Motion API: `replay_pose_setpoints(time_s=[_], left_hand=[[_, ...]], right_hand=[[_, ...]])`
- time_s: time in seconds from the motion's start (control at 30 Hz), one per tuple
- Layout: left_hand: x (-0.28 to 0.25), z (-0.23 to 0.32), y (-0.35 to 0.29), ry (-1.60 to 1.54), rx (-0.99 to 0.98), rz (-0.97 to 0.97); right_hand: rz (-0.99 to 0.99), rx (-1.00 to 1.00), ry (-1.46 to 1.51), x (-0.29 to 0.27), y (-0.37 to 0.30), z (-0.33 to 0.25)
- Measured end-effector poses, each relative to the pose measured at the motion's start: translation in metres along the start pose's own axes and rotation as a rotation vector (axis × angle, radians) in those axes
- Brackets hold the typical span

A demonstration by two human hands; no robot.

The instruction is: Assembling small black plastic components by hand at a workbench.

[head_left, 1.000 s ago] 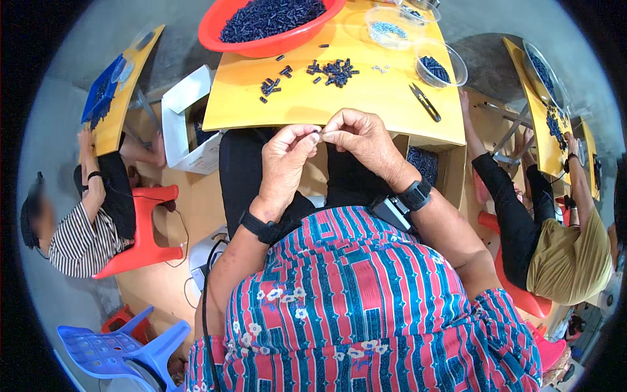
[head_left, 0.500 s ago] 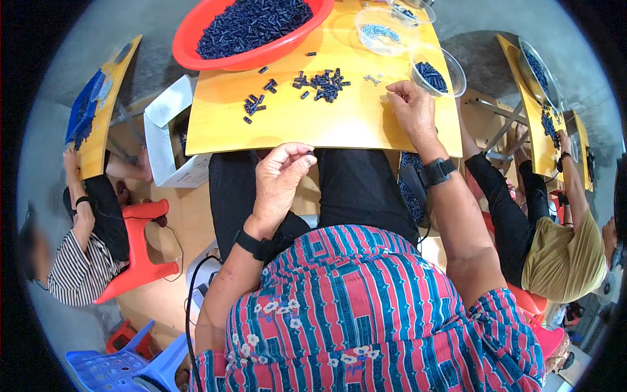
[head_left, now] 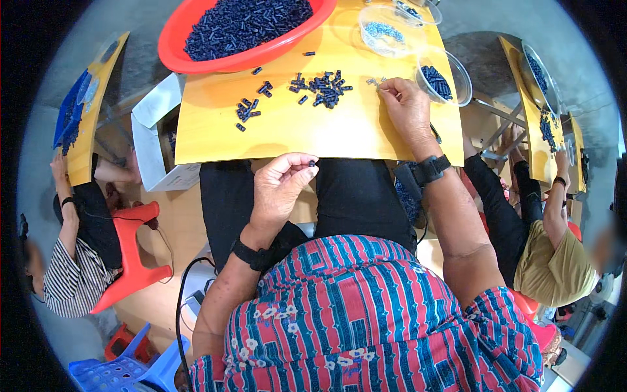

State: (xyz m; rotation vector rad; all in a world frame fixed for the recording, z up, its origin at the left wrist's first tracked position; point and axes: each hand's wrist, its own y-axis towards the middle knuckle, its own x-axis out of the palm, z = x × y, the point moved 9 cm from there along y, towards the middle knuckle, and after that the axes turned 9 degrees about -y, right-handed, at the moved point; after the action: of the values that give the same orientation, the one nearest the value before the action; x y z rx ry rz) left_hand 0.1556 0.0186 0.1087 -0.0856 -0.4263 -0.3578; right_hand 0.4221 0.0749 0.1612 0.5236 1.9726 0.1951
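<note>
A dark piece (head_left: 312, 164) sits pinched in the left hand (head_left: 282, 186) by the near edge of the worktop (head_left: 353, 134); the right hand (head_left: 406, 110), its grip unclear, is beside silver bits (head_left: 372, 81). Such small bits favor a light fingertip pinch.

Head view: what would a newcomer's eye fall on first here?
Likely the big red basin heaped with small dark cylinders, at the far left of the yellow table. Next, the left hand, pinching a small dark piece by the table's near edge. Then the right hand, beside some small pale bits and left of a clear round tub.
</note>
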Motion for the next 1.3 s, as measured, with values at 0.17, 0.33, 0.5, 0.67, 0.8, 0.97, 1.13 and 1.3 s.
replay_pose_setpoints(time_s=[0.17, 0.33, 0.5, 0.67, 0.8, 0.97, 1.13, 1.3], left_hand=[[0.003, 0.001, -0.005, 0.029, -0.012, -0.002], [-0.007, -0.010, -0.009, -0.005, -0.040, 0.016], [-0.016, -0.013, -0.003, 0.040, -0.043, 0.003], [-0.014, -0.017, -0.004, -0.015, -0.041, 0.023], [-0.012, -0.019, -0.006, 0.019, -0.068, 0.019], [-0.010, -0.021, -0.009, -0.003, -0.073, 0.029], [-0.012, -0.022, -0.013, 0.018, -0.089, 0.044], [-0.004, -0.014, -0.005, 0.030, -0.076, 0.036]], right_hand=[[-0.009, -0.096, -0.038, -0.004, -0.006, -0.003], [-0.037, -0.004, 0.115, 0.009, -0.016, 0.009], [-0.100, 0.139, 0.108, 0.015, -0.011, 0.014], [-0.054, 0.051, 0.049, 0.018, -0.007, 0.013], [0.005, -0.050, -0.034, 0.016, -0.009, 0.007], [-0.055, -0.004, -0.033, 0.016, -0.012, 0.002], [-0.113, 0.100, -0.108, 0.028, -0.018, 0.001], [-0.093, 0.026, -0.250, 0.026, -0.005, 0.002]])
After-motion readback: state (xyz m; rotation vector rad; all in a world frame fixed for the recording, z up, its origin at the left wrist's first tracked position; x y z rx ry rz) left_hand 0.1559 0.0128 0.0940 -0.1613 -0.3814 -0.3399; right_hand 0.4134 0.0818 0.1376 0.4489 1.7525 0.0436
